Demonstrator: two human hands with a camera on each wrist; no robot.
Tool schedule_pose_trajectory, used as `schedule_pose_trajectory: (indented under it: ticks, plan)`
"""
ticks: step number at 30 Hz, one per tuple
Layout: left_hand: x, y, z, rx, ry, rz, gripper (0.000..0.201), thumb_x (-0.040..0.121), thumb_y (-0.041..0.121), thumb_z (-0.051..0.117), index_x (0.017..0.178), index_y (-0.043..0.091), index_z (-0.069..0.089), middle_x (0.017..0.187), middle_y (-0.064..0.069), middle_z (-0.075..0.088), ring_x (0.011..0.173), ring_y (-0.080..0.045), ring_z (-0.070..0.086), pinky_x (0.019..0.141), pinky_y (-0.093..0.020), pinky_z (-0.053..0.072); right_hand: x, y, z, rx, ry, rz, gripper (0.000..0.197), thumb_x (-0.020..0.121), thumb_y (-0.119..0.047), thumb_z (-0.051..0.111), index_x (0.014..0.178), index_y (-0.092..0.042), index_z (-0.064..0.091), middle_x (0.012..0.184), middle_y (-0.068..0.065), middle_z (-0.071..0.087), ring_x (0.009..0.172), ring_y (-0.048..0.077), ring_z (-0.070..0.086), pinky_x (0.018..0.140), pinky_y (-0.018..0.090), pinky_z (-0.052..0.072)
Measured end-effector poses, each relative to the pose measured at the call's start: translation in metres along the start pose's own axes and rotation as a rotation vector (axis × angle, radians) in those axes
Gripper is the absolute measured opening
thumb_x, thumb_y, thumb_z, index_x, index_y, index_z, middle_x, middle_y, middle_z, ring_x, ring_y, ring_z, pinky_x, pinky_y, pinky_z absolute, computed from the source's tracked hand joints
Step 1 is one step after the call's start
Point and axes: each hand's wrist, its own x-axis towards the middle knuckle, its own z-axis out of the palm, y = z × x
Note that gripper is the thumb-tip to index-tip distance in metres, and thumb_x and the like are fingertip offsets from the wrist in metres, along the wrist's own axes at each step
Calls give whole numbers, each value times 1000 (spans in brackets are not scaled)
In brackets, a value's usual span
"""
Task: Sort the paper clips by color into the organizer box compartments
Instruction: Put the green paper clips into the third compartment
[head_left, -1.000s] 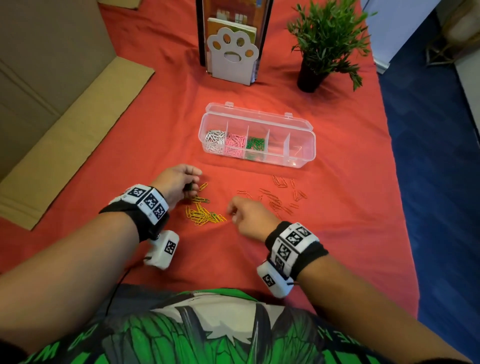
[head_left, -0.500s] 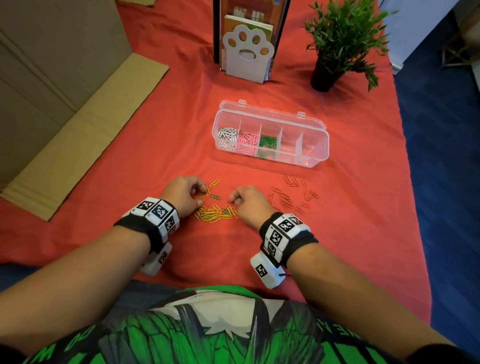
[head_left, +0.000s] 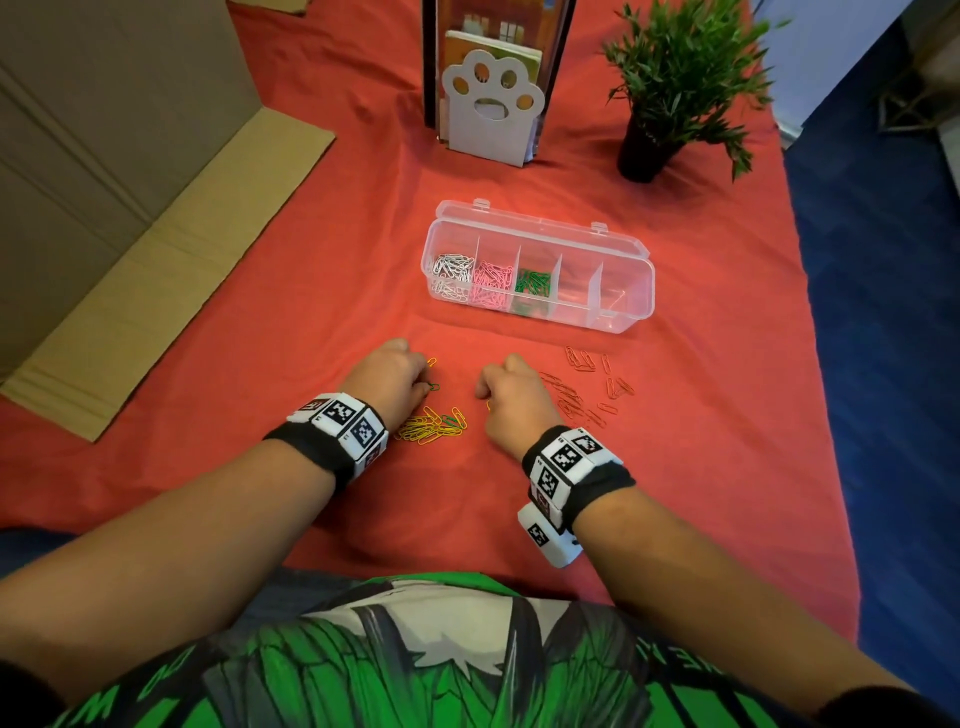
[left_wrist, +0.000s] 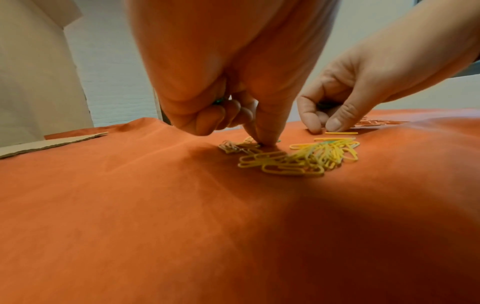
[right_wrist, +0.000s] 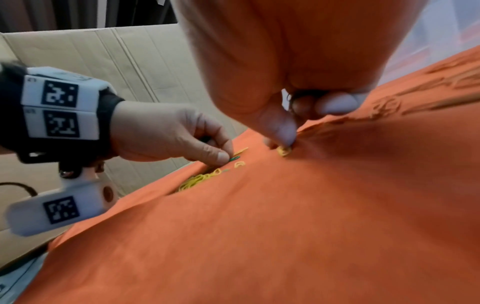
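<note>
Both hands are down on the red-cloth tabletop (head_left: 260, 312). Left hand (head_left: 387, 376) has its grip curled, fingertips pinching a lone green paper clip (head_left: 432, 387) beside the yellow paper clip pile (head_left: 431, 425). Right hand (head_left: 511, 397) pinches a single yellow clip (right_wrist: 283, 151). Clear plastic organizer box (head_left: 628, 270) sits farther back, holding white, pink and green clips.

Soft even light, wrist views blurred, edges warped.

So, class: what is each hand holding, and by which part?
The right hand pinches a yellow paper clip by one end. The left hand touches a green paper clip at its end; a grip cannot be told.
</note>
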Motion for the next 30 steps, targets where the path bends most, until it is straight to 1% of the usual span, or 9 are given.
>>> schedule_pose_trajectory:
  ticks: [5, 7, 12, 17, 20, 23, 27, 28, 30]
  plan:
    - [2, 4, 1, 70, -34, -9, 23, 86, 24, 55, 101, 8, 63, 106, -16, 54, 103, -35, 56, 89, -40, 45, -5, -18, 4, -128, -45, -155, 15, 84, -12, 53, 95, -6, 62, 97, 15, 51, 95, 36, 54, 80, 43, 48]
    - [2, 3, 2, 95, -28, -8, 24, 87, 23, 54, 100, 5, 63, 105, -17, 54, 101, -36, 56, 88, -42, 45, -6, -25, 7, -177, -60, -192, 16, 84, -9, 53, 98, -6, 59, 97, 15, 51, 95, 36, 53, 77, 42, 48]
    - [-3, -3, 0, 111, 17, -14, 26, 85, 27, 56, 96, 5, 62, 102, -16, 54, 98, -35, 56, 84, -40, 45, -1, -12, 0, -155, -36, -99, 29, 74, 3, 46, 101, -5, 57, 100, 16, 50, 98, 37, 53, 83, 42, 48]
    - [-3, -1, -3, 130, 2, -3, 26, 81, 29, 63, 92, 6, 65, 97, -13, 54, 94, -33, 58, 80, -40, 49, -1, -18, 4, -196, -59, -178, 17, 84, -14, 55, 97, -4, 60, 97, 16, 51, 96, 37, 54, 81, 43, 49]
    - [-3, 1, -4, 155, -9, 13, 25, 83, 26, 61, 93, 2, 63, 98, -15, 54, 93, -35, 59, 79, -43, 49, -2, -19, 7, -210, -81, -202, 18, 81, -5, 53, 99, -5, 56, 98, 16, 52, 96, 37, 54, 79, 42, 49]
    - [-2, -1, -3, 141, -1, 10, 25, 88, 24, 55, 95, 1, 62, 101, -16, 54, 95, -36, 58, 80, -42, 47, 0, -9, 1, -181, -54, -141, 29, 74, 4, 46, 101, -5, 55, 101, 16, 50, 96, 37, 54, 81, 42, 49]
    - [-1, 0, -4, -85, 36, -101, 24, 90, 20, 47, 95, 0, 59, 97, -22, 56, 93, -36, 57, 82, -42, 44, -1, -10, -2, -252, -26, -170, 19, 80, -2, 51, 98, -4, 56, 99, 15, 50, 95, 37, 54, 78, 42, 49]
    - [-1, 2, -7, -177, 2, -143, 23, 90, 18, 46, 94, 0, 58, 94, -21, 56, 91, -34, 56, 81, -40, 42, -2, -13, 0, -277, -30, -198, 15, 82, -5, 53, 97, -4, 57, 98, 15, 51, 95, 37, 55, 77, 42, 49]
    - [-1, 6, -13, -500, -127, -223, 18, 87, 18, 44, 85, 5, 56, 81, -16, 53, 73, -27, 55, 64, -35, 42, -6, -22, 5, -324, -39, -253, 14, 84, -7, 54, 97, -2, 57, 98, 15, 52, 97, 36, 55, 78, 42, 48]
